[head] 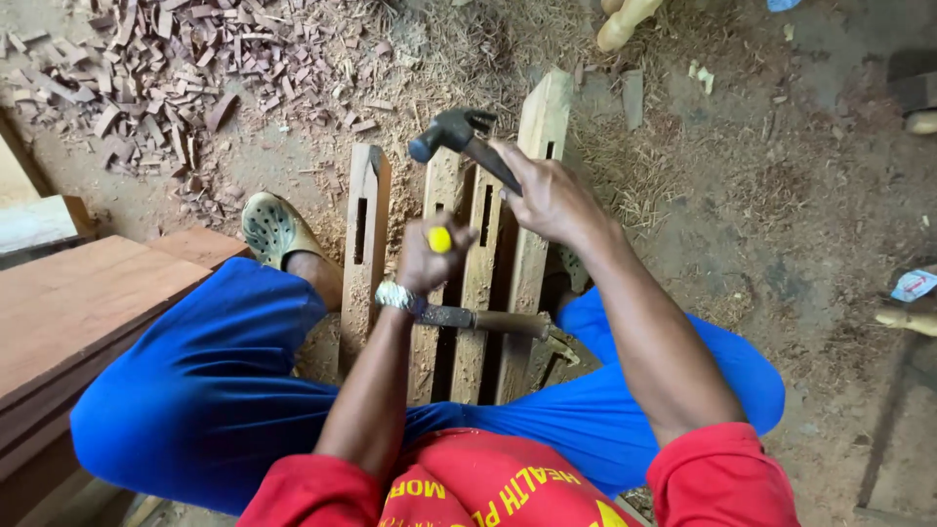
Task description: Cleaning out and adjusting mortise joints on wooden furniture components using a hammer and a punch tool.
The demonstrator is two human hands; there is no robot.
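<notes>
Hammer (457, 132) raised in the right hand (551, 200) above a chisel (439, 239) gripped in the left hand (422, 262), over slotted planks (478, 283) on a dirt floor (781, 224)

The right fingers clench the hammer's handle, its head pointing up-left; the left fist wraps the yellow-capped chisel, whose blade is hidden and axis hard to judge. The planks run lengthwise away from the seated person. A second chisel (488, 320) lies crosswise on them. Wood chips (166, 68) litter the sawdust-strewn ground; stacked boards (68, 312) are cut off at left
</notes>
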